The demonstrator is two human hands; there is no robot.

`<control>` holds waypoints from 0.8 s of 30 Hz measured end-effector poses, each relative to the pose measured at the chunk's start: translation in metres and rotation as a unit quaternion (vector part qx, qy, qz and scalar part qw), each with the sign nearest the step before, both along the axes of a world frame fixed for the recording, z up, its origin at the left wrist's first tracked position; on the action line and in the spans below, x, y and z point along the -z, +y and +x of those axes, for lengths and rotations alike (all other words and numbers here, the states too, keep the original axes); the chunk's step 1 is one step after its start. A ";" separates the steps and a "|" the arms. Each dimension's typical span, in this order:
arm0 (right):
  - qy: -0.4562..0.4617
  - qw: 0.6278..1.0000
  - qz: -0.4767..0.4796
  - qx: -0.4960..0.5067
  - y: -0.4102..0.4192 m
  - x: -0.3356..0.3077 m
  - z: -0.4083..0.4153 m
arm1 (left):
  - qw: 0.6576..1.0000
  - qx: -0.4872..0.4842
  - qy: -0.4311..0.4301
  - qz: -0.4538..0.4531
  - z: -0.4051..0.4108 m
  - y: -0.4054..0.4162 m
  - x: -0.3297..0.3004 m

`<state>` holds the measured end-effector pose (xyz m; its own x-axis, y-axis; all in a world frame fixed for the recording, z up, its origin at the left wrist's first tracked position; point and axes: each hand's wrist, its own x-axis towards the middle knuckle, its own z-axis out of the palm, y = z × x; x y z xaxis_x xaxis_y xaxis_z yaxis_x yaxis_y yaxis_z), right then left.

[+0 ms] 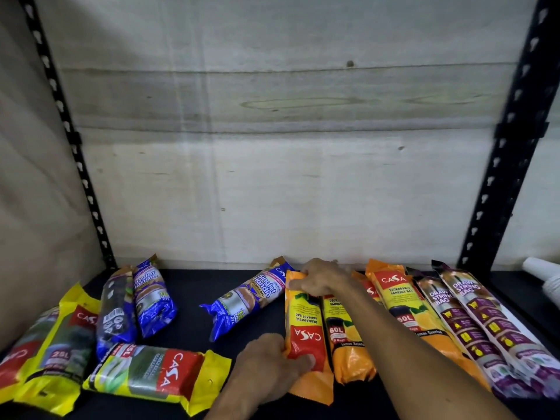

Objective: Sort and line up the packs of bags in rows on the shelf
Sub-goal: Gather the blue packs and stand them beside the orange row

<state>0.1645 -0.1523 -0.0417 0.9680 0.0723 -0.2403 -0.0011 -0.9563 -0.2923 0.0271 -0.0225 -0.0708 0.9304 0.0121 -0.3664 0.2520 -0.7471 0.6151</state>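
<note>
An orange Casa pack lies lengthwise on the dark shelf, label upside down. My left hand grips its near end and my right hand grips its far end. Right of it lie more orange Casa packs and two purple drawstring packs, side by side. A blue singlet-handle pack lies slanted just left of the held pack. Two more blue packs and yellow Casa packs lie scattered at the left.
Black perforated uprights frame a pale wooden back panel. A white object shows at the far right edge. Bare shelf shows between the blue packs at the back.
</note>
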 end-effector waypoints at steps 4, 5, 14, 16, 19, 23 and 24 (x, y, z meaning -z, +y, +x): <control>-0.048 0.998 0.029 0.016 -0.001 -0.005 0.000 | 0.998 -0.020 -0.020 -0.057 0.002 0.003 0.002; -0.061 0.997 0.040 0.017 -0.001 -0.008 -0.001 | 0.996 -0.027 -0.029 -0.075 0.002 0.003 0.001; -0.125 0.970 0.204 0.048 -0.031 -0.044 -0.014 | 0.955 -0.122 -0.081 -0.256 -0.001 0.019 -0.016; -0.117 0.960 0.247 0.056 -0.045 -0.048 -0.023 | 0.939 -0.150 -0.110 -0.290 0.004 0.025 -0.027; -0.105 0.960 0.256 0.042 -0.066 -0.055 -0.044 | 0.903 -0.204 -0.135 -0.352 0.017 0.031 -0.041; -0.047 0.959 0.275 0.043 -0.088 -0.053 -0.072 | 0.861 -0.221 -0.134 -0.438 0.039 0.027 -0.058; -0.031 0.957 0.284 0.049 -0.091 -0.050 -0.077 | 0.852 -0.224 -0.135 -0.454 0.047 0.025 -0.061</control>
